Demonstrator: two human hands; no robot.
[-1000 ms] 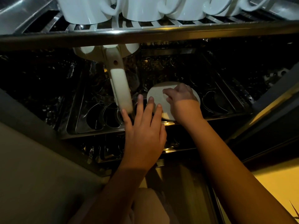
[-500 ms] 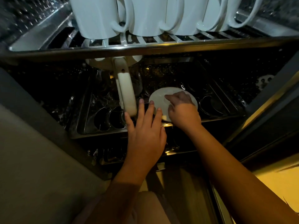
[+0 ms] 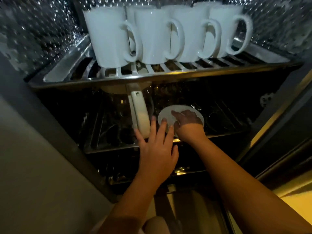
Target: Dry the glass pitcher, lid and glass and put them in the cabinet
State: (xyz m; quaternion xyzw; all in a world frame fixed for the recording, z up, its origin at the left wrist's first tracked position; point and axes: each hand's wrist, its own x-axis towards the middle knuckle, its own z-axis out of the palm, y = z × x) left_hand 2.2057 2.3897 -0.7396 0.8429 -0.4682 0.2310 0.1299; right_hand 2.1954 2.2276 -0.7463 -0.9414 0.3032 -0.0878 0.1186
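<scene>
The glass pitcher (image 3: 140, 115) stands on the lower metal rack (image 3: 109, 147) in the cabinet; its white handle shows clearly, while its glass body is dark and hard to make out. Just right of it, a round white lid (image 3: 166, 114) lies on the same rack. My right hand (image 3: 187, 123) lies over the lid with its fingers bent onto it. My left hand (image 3: 157, 149) is spread flat with straight fingers, its tips reaching the foot of the pitcher handle and the lid's near edge. I cannot pick out the drinking glass.
Several white mugs (image 3: 152, 34) stand in a row on the upper metal rack (image 3: 152, 78), directly over the pitcher. A grey cabinet wall (image 3: 42, 149) closes the left side and a dark door frame (image 3: 278, 125) the right. Round cut-outs mark the lower rack.
The view has tilted upward, so the mugs and upper rack show fully. Both hands stay at the lid and pitcher handle, almost unmoved.
</scene>
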